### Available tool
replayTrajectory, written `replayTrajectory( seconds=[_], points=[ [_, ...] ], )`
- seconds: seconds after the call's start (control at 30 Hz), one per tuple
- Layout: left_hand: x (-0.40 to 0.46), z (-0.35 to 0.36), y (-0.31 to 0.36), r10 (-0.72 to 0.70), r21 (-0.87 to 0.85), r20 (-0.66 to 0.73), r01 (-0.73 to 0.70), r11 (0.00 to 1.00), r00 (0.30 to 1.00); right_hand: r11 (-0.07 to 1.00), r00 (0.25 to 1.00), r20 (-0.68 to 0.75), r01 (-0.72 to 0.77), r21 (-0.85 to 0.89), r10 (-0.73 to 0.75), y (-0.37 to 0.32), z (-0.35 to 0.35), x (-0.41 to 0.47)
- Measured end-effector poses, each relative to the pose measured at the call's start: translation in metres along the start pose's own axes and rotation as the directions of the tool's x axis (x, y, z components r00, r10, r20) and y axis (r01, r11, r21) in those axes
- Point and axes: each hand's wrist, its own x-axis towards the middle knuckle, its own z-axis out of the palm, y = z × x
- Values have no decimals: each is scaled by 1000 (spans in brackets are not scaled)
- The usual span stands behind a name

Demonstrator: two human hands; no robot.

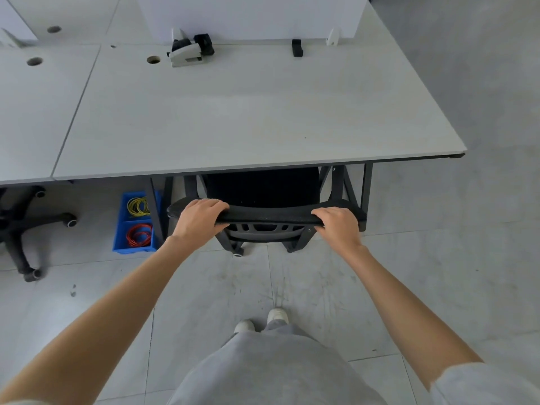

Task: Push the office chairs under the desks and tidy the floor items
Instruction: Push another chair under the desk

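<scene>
Both hands grip the top edge of a black office chair's backrest [268,219]: the left hand [201,219] curls over its left end and the right hand [339,226] over its right end, fingers wrapped round the rim. The chair's seat already sits beneath the worktop [248,112], and only the backrest and the near castors stand clear of the front edge. By the look of it this chair is nearly home, with perhaps a last short push left or none at all.

A second chair's base [23,226] shows at the far left, its star legs and castors out on the floor [292,287] beyond the neighbouring worktop's edge; whether its seat is tucked in I cannot tell, since only the base is in view. That one probably needs attention.

A blue bin [136,222] sits on the floor just left of the desk leg, holding yellow coils in its far compartment and red coils in its near one. It lies partly out from under the worktop, so tidying the floor items seems not yet done.
</scene>
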Motion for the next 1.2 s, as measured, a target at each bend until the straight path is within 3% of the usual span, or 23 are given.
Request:
replayTrajectory(
  seconds=[0.3, 0.57, 0.8, 0.93, 1.03, 1.1, 1.2],
  points=[
    [-8, 22, 37, -78, 43, 0, 78, 996, 997, 995, 995, -20, 99, 26, -98, 35, -10, -3],
    [-15, 28, 42, 50, 25, -92, -48, 999, 995, 995, 995, -40, 89, 43, -88, 52, -14, 3],
    [-18, 28, 43, 48, 63, -110, -41, 997, 993, 997, 996, -71, 64, 40, -61, 48, -5, 0],
    [-19, 25, 47, -31, 34, -15, 32, 999, 999, 997, 996, -46, 77, 6, -77, 51, -3, 0],
    [-17, 19, 53, -126, 8, 87, 126, 992, 988, 997, 997, 51, 67, -29, -65, 49, -9, 3],
    [-22, 9, 60, -157, -58, 95, 163, 985, 983, 996, 993, 89, 78, 53, -82, 42, -16, 1],
    [-50, -5, 73, -268, -296, -26, 248, 922, 963, 900, 989, 119, 31, 435, -92, 15, -41, -21]
  ],
)
